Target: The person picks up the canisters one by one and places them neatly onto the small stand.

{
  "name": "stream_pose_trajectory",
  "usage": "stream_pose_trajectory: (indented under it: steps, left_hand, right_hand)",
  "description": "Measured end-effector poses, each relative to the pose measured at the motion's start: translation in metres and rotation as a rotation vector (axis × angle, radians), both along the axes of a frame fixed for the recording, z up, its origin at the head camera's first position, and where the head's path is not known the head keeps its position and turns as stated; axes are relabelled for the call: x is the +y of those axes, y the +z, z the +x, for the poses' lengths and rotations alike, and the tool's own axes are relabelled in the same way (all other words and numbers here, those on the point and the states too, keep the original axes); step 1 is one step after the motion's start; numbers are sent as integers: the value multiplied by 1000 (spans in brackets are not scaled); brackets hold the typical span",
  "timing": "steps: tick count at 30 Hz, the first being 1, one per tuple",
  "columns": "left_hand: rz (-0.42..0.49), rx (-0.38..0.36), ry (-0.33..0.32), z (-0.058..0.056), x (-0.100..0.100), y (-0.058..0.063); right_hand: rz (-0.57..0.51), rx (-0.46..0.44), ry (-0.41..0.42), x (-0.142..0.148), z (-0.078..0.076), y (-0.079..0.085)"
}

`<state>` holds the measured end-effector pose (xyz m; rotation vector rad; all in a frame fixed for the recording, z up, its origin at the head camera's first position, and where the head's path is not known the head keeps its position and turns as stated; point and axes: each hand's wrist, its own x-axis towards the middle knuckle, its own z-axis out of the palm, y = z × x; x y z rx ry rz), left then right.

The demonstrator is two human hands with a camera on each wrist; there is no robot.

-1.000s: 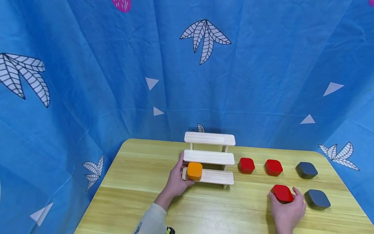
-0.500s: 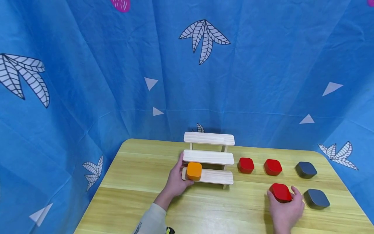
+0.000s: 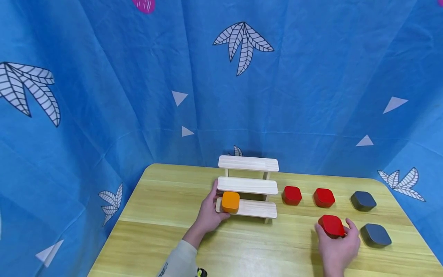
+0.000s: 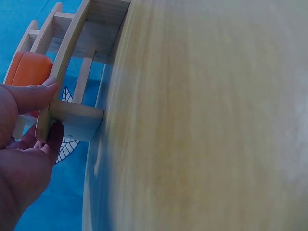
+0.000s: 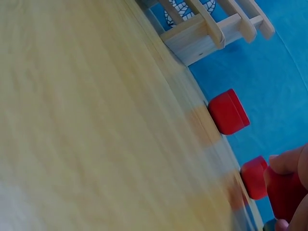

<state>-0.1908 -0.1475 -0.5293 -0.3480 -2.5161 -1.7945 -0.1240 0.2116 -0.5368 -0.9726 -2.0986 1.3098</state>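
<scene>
A pale wooden three-step display stand (image 3: pixel 247 186) stands at the table's back edge. My left hand (image 3: pixel 209 215) grips the left end of its lowest step, thumb in front and fingers below, as the left wrist view shows. On that step, just by the thumb, sits an orange rounded-square box (image 3: pixel 230 202), also seen as an orange shape (image 4: pixel 31 69) in the left wrist view. My right hand (image 3: pixel 340 246) holds a red rounded-square box (image 3: pixel 331 226) between thumb and fingers, close over the table. The right wrist view shows this red box (image 5: pixel 284 195) partly covered by fingers.
Two more red boxes, one left (image 3: pixel 292 195) and one right (image 3: pixel 324 197), stand right of the stand. Farther right are two dark grey boxes, one behind (image 3: pixel 363 201) and one in front (image 3: pixel 375 235), the latter beside my right hand. A blue patterned curtain (image 3: pixel 311 77) hangs behind the table (image 3: pixel 155 231).
My right hand has shifted slightly away from me and to the left, with the red box in its grasp. The left hand stays on the stand.
</scene>
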Motion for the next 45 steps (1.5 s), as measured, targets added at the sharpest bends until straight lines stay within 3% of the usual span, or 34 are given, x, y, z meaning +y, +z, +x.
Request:
stream_pose_trajectory:
  steps: [14,35,45]
  left_hand:
    - [29,11,-7,-2,1,3]
    - [-26,19,16,1,1,1]
    - [-12,31,2,1,1,1]
  right_hand:
    - [30,23,-5,-9,-5,7]
    - [99,84,16,-23,-5,10]
    - [110,151,25,-30,-6,9]
